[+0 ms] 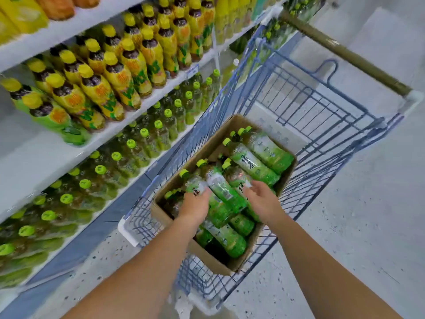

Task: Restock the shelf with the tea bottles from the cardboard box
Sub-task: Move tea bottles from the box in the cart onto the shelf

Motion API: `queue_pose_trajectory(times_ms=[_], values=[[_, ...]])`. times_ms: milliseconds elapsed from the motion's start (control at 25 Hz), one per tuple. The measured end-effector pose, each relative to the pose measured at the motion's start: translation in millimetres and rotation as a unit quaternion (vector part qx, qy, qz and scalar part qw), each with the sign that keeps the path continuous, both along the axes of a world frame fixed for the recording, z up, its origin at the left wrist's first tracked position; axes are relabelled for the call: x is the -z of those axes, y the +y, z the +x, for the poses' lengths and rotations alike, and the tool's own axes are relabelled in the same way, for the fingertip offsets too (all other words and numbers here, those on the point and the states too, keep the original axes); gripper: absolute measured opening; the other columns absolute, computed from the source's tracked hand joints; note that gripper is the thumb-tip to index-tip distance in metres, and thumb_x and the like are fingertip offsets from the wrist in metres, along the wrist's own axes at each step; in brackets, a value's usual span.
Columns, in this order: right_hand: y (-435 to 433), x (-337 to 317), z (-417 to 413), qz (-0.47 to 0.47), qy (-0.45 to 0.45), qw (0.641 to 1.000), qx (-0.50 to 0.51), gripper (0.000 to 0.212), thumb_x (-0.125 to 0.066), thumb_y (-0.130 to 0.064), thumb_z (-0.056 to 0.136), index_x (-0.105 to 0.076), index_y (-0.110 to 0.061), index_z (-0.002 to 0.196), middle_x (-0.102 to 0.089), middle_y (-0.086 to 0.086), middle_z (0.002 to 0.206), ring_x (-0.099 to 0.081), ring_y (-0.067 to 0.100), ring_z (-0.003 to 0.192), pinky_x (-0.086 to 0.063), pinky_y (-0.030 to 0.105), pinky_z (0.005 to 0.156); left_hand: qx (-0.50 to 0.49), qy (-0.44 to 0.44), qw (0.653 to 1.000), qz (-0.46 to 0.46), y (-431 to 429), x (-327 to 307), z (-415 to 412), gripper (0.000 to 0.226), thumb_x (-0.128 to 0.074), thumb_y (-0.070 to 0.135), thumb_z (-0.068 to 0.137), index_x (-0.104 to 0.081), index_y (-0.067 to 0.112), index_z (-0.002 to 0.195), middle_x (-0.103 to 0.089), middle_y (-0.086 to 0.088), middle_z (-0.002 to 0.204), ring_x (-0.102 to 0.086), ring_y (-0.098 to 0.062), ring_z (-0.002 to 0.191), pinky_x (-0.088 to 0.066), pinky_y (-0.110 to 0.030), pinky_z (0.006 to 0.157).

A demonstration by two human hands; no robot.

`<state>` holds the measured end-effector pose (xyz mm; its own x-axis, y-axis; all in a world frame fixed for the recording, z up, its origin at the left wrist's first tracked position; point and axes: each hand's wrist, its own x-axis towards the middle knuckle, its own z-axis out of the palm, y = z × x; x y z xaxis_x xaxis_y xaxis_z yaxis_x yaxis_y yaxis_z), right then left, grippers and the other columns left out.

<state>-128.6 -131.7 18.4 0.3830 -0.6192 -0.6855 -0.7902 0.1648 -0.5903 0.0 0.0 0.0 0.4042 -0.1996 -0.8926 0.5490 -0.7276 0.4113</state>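
Observation:
An open cardboard box point(232, 125) lies in a blue wire cart and holds several green-labelled tea bottles with lime caps. Both my hands are inside it. My left hand point(195, 204) is wrapped around one tea bottle point(192, 183) near the box's left side. My right hand point(261, 199) reaches onto another bottle point(236, 174) with its fingers curled over it; whether it grips is not clear. Between the hands lies a third tea bottle point(226, 193). On the left, the lower shelf point(76, 155) carries rows of the same green tea bottles point(128, 157).
The blue wire cart point(322, 116) stands right beside the shelving, its handle point(345, 54) at the far end. The shelf above holds yellow-capped bottles point(119, 72). Grey speckled floor point(368, 215) lies to the right of the cart.

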Motion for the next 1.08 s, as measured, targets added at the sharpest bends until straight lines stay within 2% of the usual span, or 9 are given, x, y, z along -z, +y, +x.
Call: queue_pose_trajectory(times_ms=[160,240,360,480,520,640,720,880,1080], values=[[-21,35,7,-0.083,0.103,0.986,-0.105,0.067,-0.06,-0.045,0.093,-0.038,-0.012,0.147,-0.046,0.01,0.146,-0.047,0.029,0.132,-0.04,0.045,0.109,-0.088,0.033,0.995,0.037,-19,30,-2,0.091,-0.061,0.06,0.087,-0.021,0.018,0.156,-0.037,-0.009,0.153,-0.05,-0.035,0.121,-0.048,-0.051,0.102],[-32,51,7,-0.084,0.165,0.973,-0.136,0.064,-0.063,-0.041,0.089,-0.042,-0.009,0.14,-0.053,0.013,0.135,-0.053,0.031,0.121,-0.045,0.047,0.104,-0.087,0.026,0.994,0.053,-27,39,-2,0.094,-0.067,0.06,0.084,-0.027,0.01,0.153,-0.045,-0.013,0.145,-0.052,-0.036,0.119,-0.047,-0.048,0.099],[-45,60,3,-0.052,0.188,0.967,-0.164,0.056,-0.063,-0.033,0.09,-0.045,-0.005,0.135,-0.055,0.01,0.115,-0.052,0.026,0.1,-0.047,0.037,0.089,-0.132,0.009,0.989,0.062,-35,42,0,0.084,-0.071,0.048,0.086,-0.036,0.005,0.149,-0.056,-0.014,0.124,-0.057,-0.033,0.097,-0.043,-0.038,0.082],[-60,64,0,-0.008,0.139,0.979,-0.15,0.063,-0.068,-0.031,0.089,-0.045,-0.005,0.142,-0.054,0.01,0.115,-0.051,0.022,0.097,-0.042,0.033,0.083,-0.197,0.003,0.979,0.055,-40,39,-5,0.072,-0.075,0.038,0.085,-0.044,0.004,0.141,-0.048,-0.006,0.081,-0.047,-0.024,0.067,-0.04,-0.037,0.075],[-65,63,1,0.0,0.126,0.981,-0.147,0.068,-0.071,-0.034,0.087,-0.044,-0.005,0.143,-0.054,0.009,0.117,-0.053,0.023,0.1,-0.044,0.034,0.085,-0.21,-0.002,0.977,0.046,-40,38,-7,0.072,-0.076,0.036,0.084,-0.044,0.004,0.14,-0.049,-0.006,0.083,-0.049,-0.025,0.07,-0.042,-0.038,0.077],[-67,64,-1,0.008,0.093,0.983,-0.156,0.074,-0.077,-0.04,0.082,-0.047,-0.007,0.142,-0.058,0.008,0.128,-0.056,0.024,0.11,-0.045,0.038,0.096,-0.205,-0.022,0.978,0.026,-33,37,-8,0.085,-0.079,0.036,0.072,-0.039,0.012,0.142,-0.056,-0.008,0.124,-0.056,-0.031,0.108,-0.05,-0.045,0.094],[-64,58,-1,0.019,0.057,0.99,-0.131,0.051,-0.076,-0.036,0.084,-0.059,-0.01,0.124,-0.065,0.003,0.112,-0.061,0.018,0.096,-0.049,0.034,0.087,-0.176,-0.055,0.983,0.009,-28,33,-7,0.074,-0.079,0.036,0.064,-0.046,0.016,0.128,-0.059,-0.007,0.12,-0.059,-0.029,0.103,-0.054,-0.047,0.09],[-61,32,2,0.096,-0.045,0.994,-0.043,0.039,-0.078,-0.028,0.08,-0.067,-0.013,0.115,-0.074,0.007,0.105,-0.073,0.028,0.093,-0.058,0.049,0.086,-0.135,-0.1,0.985,-0.028,-11,6,-7,0.049,-0.077,0.027,0.075,-0.049,0.022,0.115,-0.061,-0.003,0.104,-0.06,-0.021,0.088,-0.052,-0.04,0.078],[-24,-14,24,0.23,-0.186,0.955,-0.022,0.034,-0.064,-0.011,0.088,-0.064,-0.01,0.122,-0.072,0.017,0.115,-0.07,0.035,0.103,-0.055,0.054,0.087,-0.126,-0.125,0.982,-0.069,37,-32,0,0.065,-0.077,0.026,0.078,-0.038,0.021,0.129,-0.057,0.003,0.112,-0.059,-0.019,0.095,-0.05,-0.043,0.09]])
